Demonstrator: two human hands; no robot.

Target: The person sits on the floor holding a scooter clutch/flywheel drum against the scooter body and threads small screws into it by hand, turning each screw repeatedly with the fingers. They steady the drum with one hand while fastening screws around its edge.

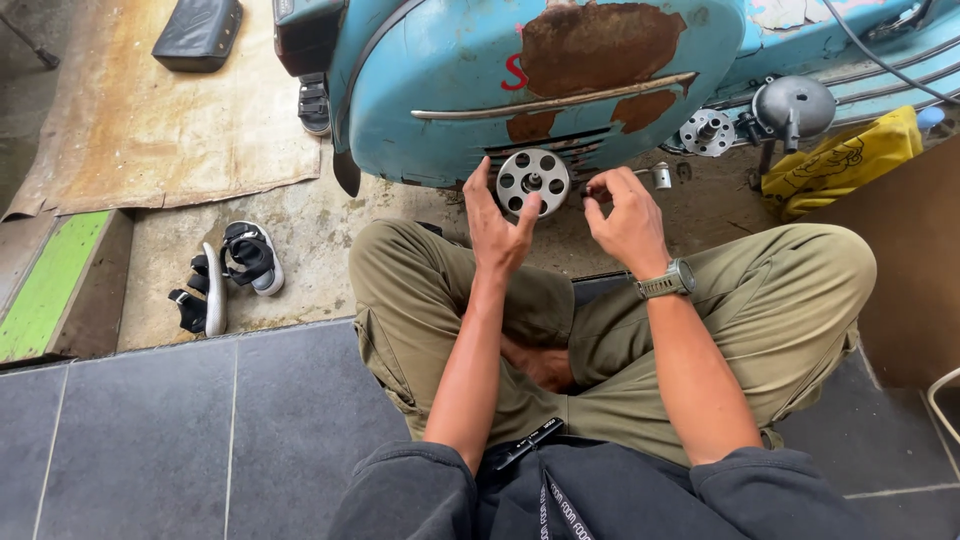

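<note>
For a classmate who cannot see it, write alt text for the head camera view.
A person sits cross-legged, left hand holding a round metal disc with holes while the right hand pinches a small part beside it. Ahead stands a rusty light-blue scooter; sandals lie left.

Soft, even daylight all over, brightest on the concrete floor (330,225) up at eleven o'clock, with only faint shadows under the blue scooter (450,90). No glare anywhere, focus crisp at the centre, and the wide lens bends the tiles (180,430) at seven o'clock.
</note>
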